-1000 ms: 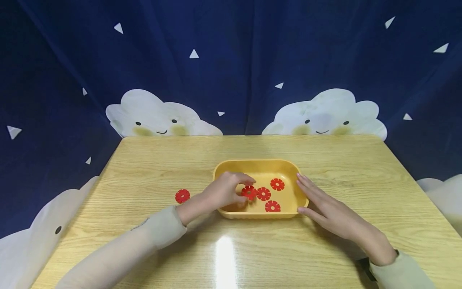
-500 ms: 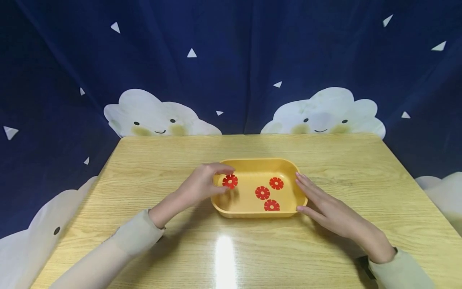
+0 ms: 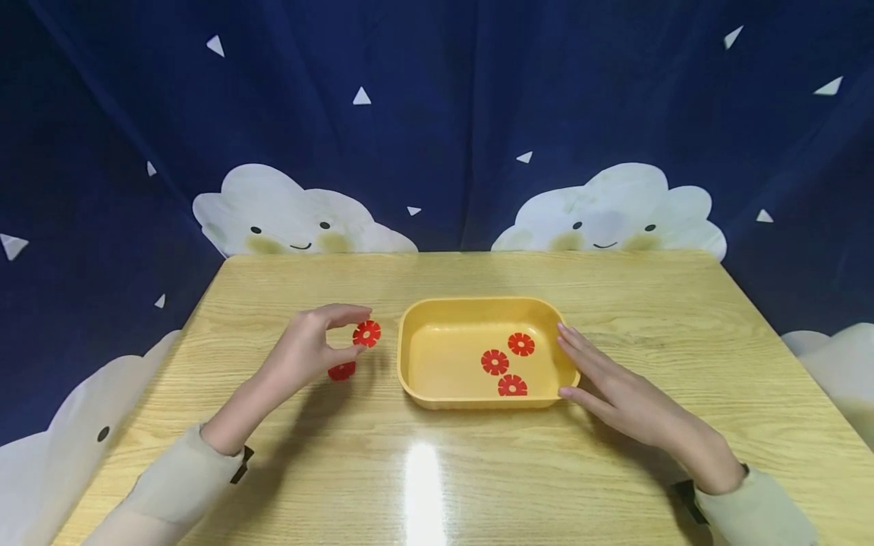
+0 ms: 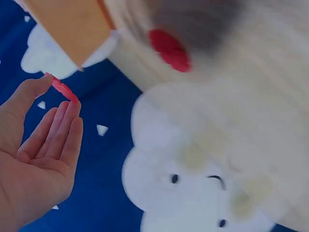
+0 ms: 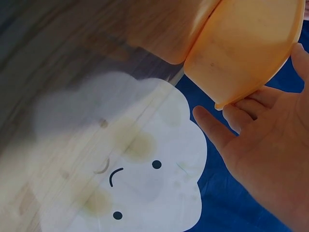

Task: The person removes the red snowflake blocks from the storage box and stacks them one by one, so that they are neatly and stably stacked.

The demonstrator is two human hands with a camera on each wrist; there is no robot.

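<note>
My left hand (image 3: 303, 353) pinches a red notched plastic disc (image 3: 366, 334) between thumb and fingertips, held above the table left of the yellow tray (image 3: 440, 356). The left wrist view shows the pinched disc (image 4: 64, 91) edge-on. Just below the left hand, a second red disc (image 3: 342, 371) lies on the table, partly hidden by the thumb. Inside the tray, towards its right side, lie three more red discs (image 3: 495, 362). Fingers fairly straight, my right hand (image 3: 624, 402) touches the tray's right end. The right wrist view shows those fingers along the tray's outer wall (image 5: 241, 53).
Light wood-grain table (image 3: 642, 303) surrounds the tray. Behind its far edge hangs a dark blue curtain (image 3: 437, 114) with white clouds and triangles. A bright light reflection (image 3: 425, 493) lies on the table in front of the tray.
The left hand has lifted a red disc out of the tray and carried it left, over the table near the other disc. The right hand stays at the tray's right end.
</note>
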